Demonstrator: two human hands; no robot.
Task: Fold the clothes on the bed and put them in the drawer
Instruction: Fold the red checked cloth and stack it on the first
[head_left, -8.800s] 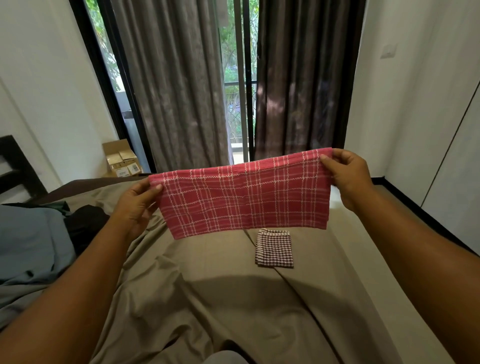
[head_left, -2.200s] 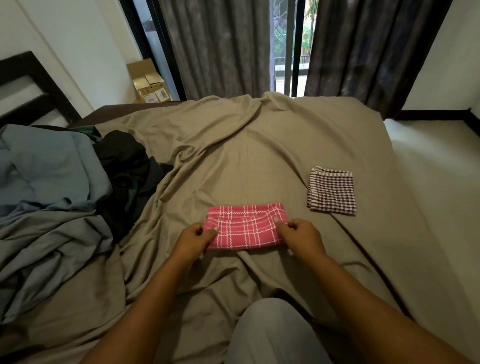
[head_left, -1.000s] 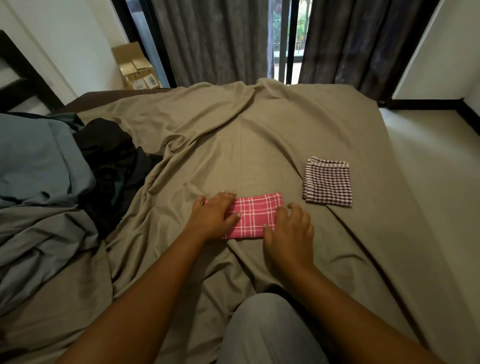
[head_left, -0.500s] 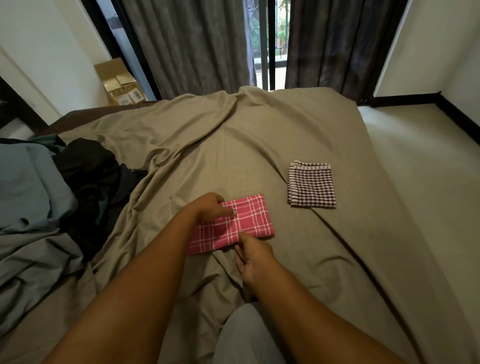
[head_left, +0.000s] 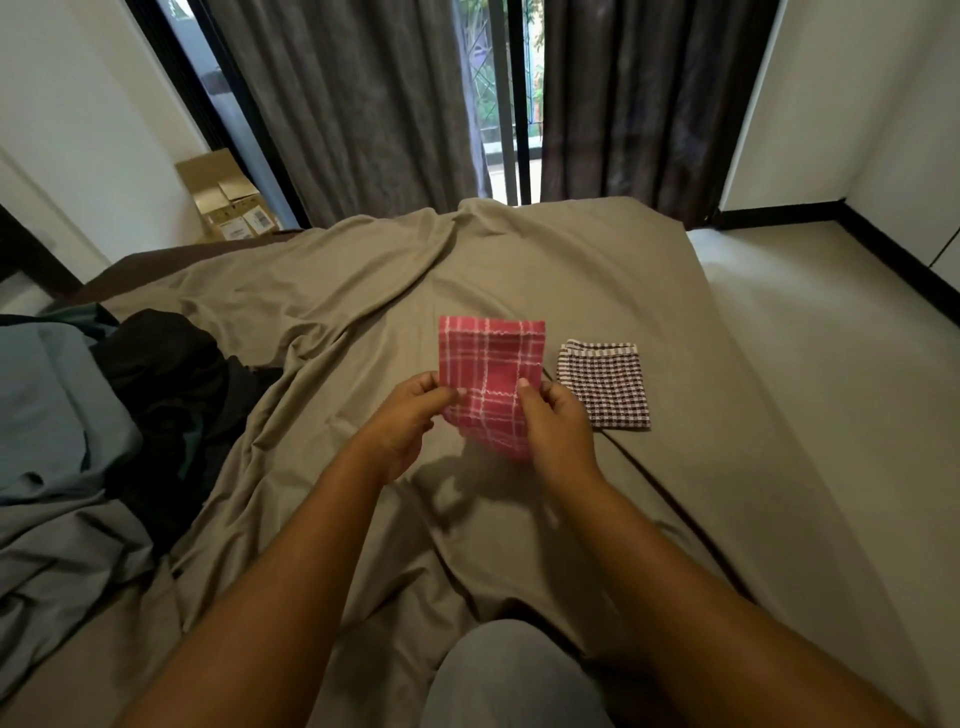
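Both hands pinch the folded red plaid cloth (head_left: 491, 371) above the bed (head_left: 519, 270): left hand (head_left: 410, 415) at its left edge, right hand (head_left: 556, 421) at its right. A folded dark checked cloth (head_left: 605, 384) lies just beside.

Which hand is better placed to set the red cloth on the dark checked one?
Probably right. Both hands pinch the red cloth, but the right hand sits beside the dark checked cloth; the left hand is farther.

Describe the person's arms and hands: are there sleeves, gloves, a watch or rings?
The left forearm and the right forearm are bare; no sleeve is visible. The left hand and the right hand wear no gloves, and no watch, bracelet or ring can be seen. The visible nails are short.
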